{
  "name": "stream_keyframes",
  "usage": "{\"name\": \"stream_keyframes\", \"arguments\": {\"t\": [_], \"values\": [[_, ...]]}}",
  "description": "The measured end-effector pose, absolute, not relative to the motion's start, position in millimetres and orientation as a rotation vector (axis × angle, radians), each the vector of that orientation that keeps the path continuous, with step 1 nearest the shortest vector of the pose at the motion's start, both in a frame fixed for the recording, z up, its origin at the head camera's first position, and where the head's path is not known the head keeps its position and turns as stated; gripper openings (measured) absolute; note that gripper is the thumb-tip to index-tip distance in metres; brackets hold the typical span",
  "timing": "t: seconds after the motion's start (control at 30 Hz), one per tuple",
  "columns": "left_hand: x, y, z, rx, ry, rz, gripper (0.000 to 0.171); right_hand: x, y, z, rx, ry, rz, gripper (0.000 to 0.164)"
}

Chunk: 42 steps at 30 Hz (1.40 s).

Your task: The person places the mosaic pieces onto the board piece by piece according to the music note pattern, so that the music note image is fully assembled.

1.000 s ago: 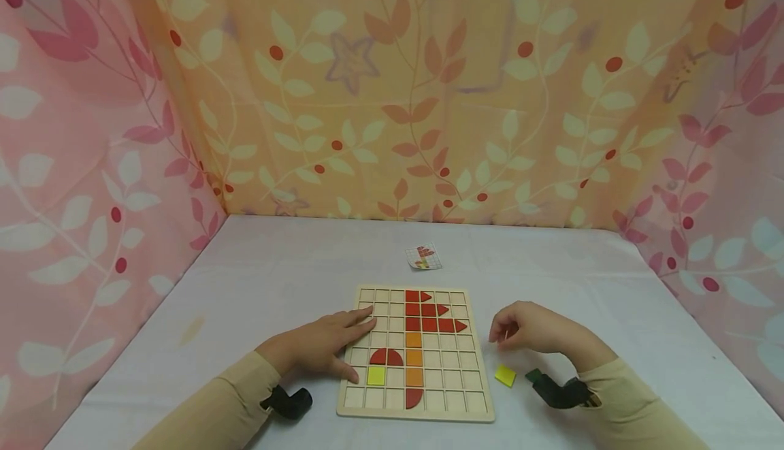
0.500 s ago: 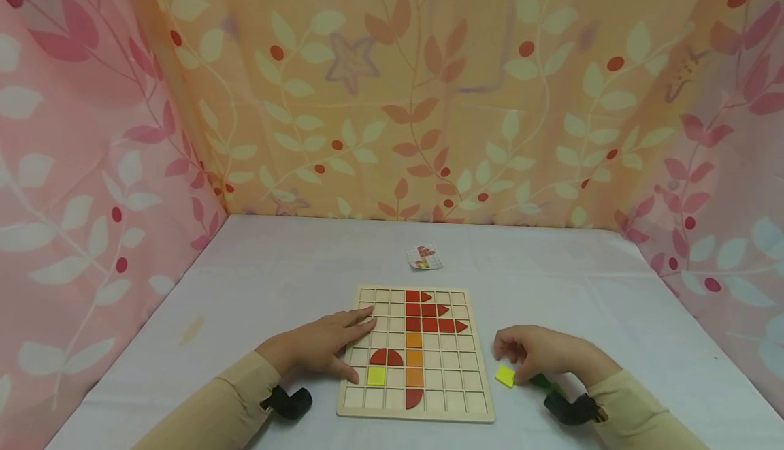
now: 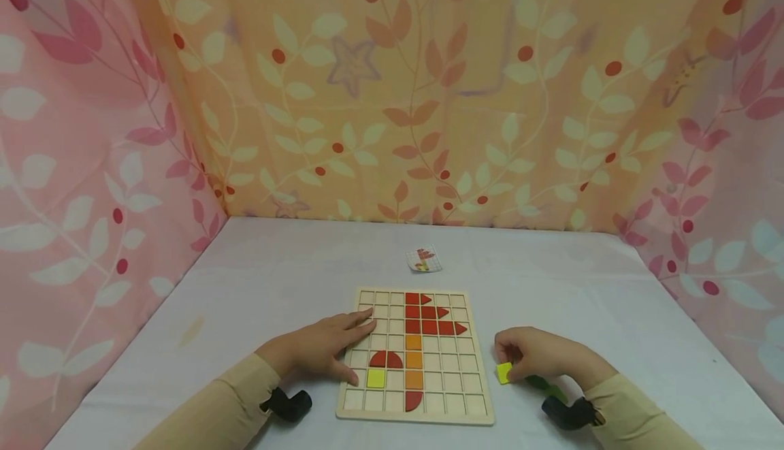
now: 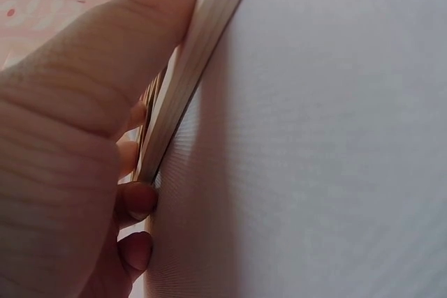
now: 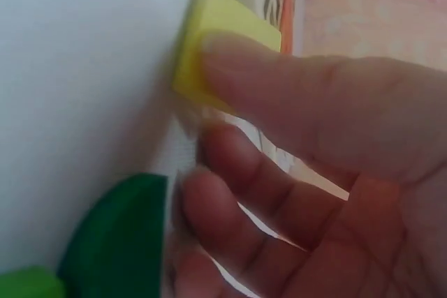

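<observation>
My left hand (image 3: 321,344) rests on the left edge of a wooden grid board (image 3: 447,383), fingers spread over the rim. In the left wrist view, the thumb lies along the board's side (image 4: 183,78). To the right of the board, my right hand (image 3: 535,353) pinches a yellow square tile (image 3: 503,373). The right wrist view shows the thumb on the face of this yellow tile (image 5: 237,15), which is tilted; what lies behind it is hidden. Red tiles (image 3: 430,327), orange squares (image 3: 414,360) and another yellow square (image 3: 376,378) sit in the grid.
Beside my right hand lie a dark green rounded piece (image 5: 122,242) and a lighter green piece (image 5: 28,282). A small pattern card (image 3: 424,259) lies beyond the board on the white tabletop (image 3: 294,266). Floral cloth (image 3: 343,116) hangs at the back and sides.
My right hand has come down and toward the person to the yellow tile beside the board and now pinches it. The left hand and the board have stayed in place.
</observation>
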State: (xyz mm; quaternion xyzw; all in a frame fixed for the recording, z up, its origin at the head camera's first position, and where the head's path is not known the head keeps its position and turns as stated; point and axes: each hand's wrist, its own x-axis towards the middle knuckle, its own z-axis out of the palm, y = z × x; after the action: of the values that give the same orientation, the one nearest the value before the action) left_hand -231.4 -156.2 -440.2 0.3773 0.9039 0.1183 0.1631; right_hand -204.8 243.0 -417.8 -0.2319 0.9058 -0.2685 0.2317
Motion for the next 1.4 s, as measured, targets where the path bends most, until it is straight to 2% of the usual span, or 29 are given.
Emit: {"name": "stream_keyframes", "arguments": {"t": [0.43,0.67,1.0,1.4], "values": [[-230,-157,-443,1.091,2.574,0.345,0.098,-216,227,-400,-0.645,2.582,-0.824,0.015],[-232,-157,-445,1.087,2.585,0.318,0.099,-221,192,-396,-0.633,2.607,-0.921,0.011],[-233,-157,-442,1.096,2.592,0.315,0.098,-222,133,-395,-0.845,2.591,-0.85,0.01],[-234,-158,-443,1.136,2.594,0.307,0.098,-211,86,-402,-0.907,2.536,-0.777,0.016]]}}
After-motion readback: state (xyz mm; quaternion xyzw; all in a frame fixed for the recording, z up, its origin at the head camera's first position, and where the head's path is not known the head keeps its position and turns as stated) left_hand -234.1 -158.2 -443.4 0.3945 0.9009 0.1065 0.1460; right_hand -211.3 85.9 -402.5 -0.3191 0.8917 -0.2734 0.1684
